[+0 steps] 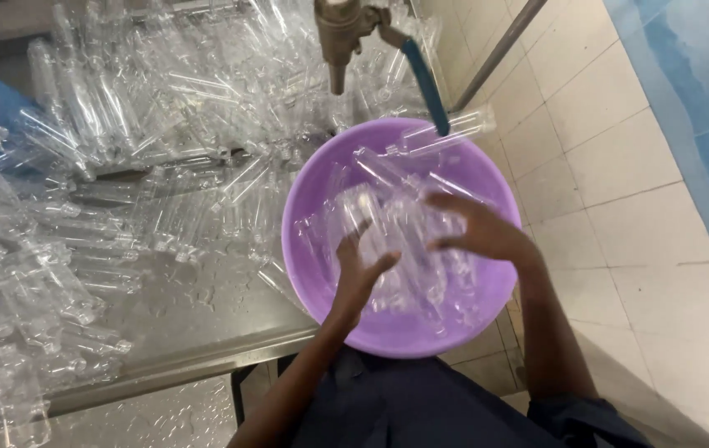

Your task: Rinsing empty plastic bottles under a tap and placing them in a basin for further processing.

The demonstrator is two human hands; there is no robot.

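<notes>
Dark sleeves nearest; left hand [360, 270] and right hand [475, 228] grasping clear plastic tubes [396, 224] inside purple basin [313, 249]. Wet steel table [180, 323] left of basin, tap [339, 37] behind, tiled floor [611, 166] right.

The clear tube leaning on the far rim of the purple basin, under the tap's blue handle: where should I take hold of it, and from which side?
Probably by the end that overhangs the purple basin's far rim. The clear tube lies tilted across that rim, its upper end sticking out free to the right. Come from the right, below the tap's blue handle, with the right hand, which is nearer. Its lower end is buried among other tubes.
</notes>
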